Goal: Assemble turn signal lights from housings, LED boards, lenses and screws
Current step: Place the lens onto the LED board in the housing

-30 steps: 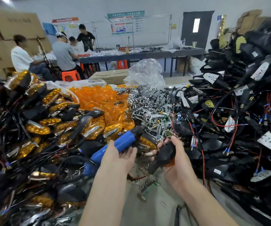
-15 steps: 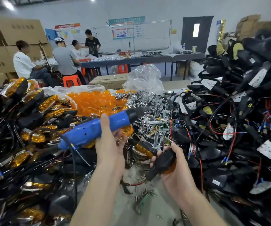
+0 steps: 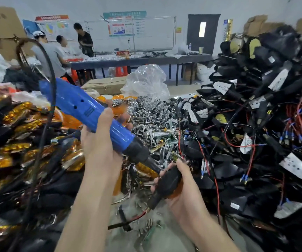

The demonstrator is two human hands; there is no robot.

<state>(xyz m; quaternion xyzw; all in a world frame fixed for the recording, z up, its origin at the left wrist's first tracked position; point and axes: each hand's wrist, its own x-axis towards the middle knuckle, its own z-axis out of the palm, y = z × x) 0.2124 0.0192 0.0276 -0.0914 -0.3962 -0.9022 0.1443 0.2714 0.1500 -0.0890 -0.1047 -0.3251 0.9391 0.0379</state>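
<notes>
Barely any free room: the only bare bit of grey bench (image 3: 175, 242) is a narrow gap up front. It's boxed in by a heap of finished amber-lensed lights (image 3: 19, 124) on the left, a mound of chrome reflector pieces (image 3: 150, 113) in the middle and a tall tangle of black wired housings (image 3: 255, 124) on the right.

The left hand (image 3: 99, 146) is wrapped round a blue electric screwdriver (image 3: 77, 104). Its long axis runs upper left to lower right, black nose aimed down at the black stemmed turn signal housing (image 3: 166, 180). The right hand (image 3: 183, 197) grips that housing just above the gap, stem pointing lower left.

Small loose screws (image 3: 146, 226) lie on the bench. Behind: a whiteboard (image 3: 152, 33), a dark door (image 3: 203, 33) and people (image 3: 52, 53) at a second long bench (image 3: 146, 60).
</notes>
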